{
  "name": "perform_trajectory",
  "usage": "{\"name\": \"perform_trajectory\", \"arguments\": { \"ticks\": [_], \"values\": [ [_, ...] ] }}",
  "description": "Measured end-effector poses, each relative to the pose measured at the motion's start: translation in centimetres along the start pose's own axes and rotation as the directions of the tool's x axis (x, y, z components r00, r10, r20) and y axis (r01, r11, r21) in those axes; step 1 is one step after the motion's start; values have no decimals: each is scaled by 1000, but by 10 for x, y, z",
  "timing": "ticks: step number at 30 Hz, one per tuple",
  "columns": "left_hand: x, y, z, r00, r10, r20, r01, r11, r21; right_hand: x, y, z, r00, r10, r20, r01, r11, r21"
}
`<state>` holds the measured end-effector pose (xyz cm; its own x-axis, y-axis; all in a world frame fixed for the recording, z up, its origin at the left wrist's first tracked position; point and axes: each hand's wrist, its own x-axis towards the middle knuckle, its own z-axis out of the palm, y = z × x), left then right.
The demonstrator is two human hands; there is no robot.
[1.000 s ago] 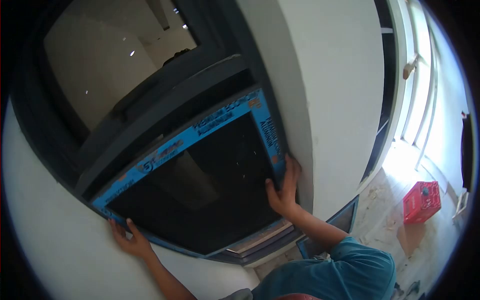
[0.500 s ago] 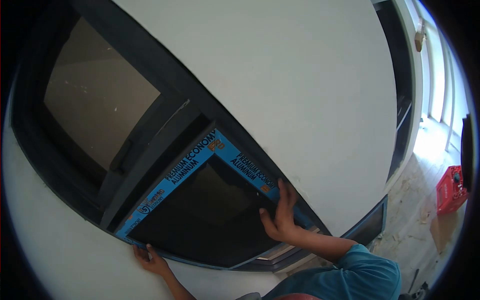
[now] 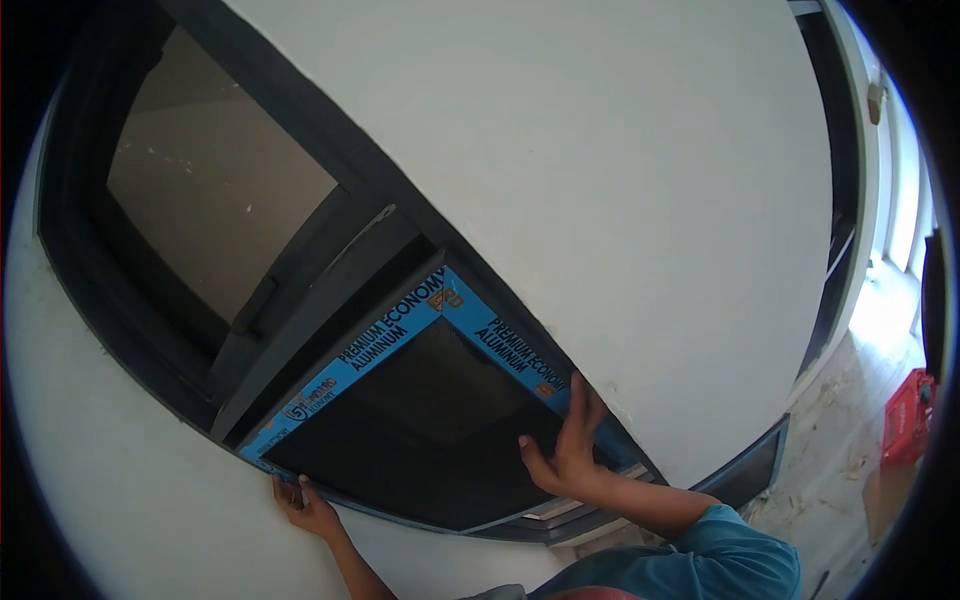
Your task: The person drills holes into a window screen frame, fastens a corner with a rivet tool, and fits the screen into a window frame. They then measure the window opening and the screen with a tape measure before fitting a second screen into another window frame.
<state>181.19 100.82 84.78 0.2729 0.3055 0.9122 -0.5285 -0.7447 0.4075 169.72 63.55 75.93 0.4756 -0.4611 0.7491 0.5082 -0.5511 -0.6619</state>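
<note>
A dark panel [image 3: 410, 420] with blue tape [image 3: 375, 345] reading "PREMIUM ECONOMY ALUMINUM" along its edges sits tilted within a dark window frame [image 3: 330, 115]. My left hand [image 3: 308, 507] is at the panel's lower-left corner, its fingers curled over the edge, gripping it. At the panel's right side is my right hand [image 3: 575, 450], fingers spread, with the fingertips against the taped edge and the thumb over the dark surface.
A white wall [image 3: 600, 180] surrounds the frame. To the right lie a red crate [image 3: 908, 415], a cardboard piece [image 3: 890, 495] and debris on the floor [image 3: 825, 450]. Another dark framed panel [image 3: 750, 460] leans low by the wall.
The view has shifted slightly, so the window and panel appear a little further right. Both hands stay at the same edges of the panel.
</note>
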Motion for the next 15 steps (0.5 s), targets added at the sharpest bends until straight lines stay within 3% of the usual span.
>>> {"name": "perform_trajectory", "arguments": {
  "ticks": [5,12,15],
  "values": [
    [-2,-2,2,999,-31,11,31,999,-29,1,-2,-1,1000,-6,-14,6,1000,-8],
    [-3,-20,9,997,40,-63,-43,998,-39,1,-4,0,1000,-3,-25,2,998,-62],
    [-4,-34,13,989,104,-105,-106,994,-12,1,3,8,994,-25,-108,28,999,23]
  ]
}}
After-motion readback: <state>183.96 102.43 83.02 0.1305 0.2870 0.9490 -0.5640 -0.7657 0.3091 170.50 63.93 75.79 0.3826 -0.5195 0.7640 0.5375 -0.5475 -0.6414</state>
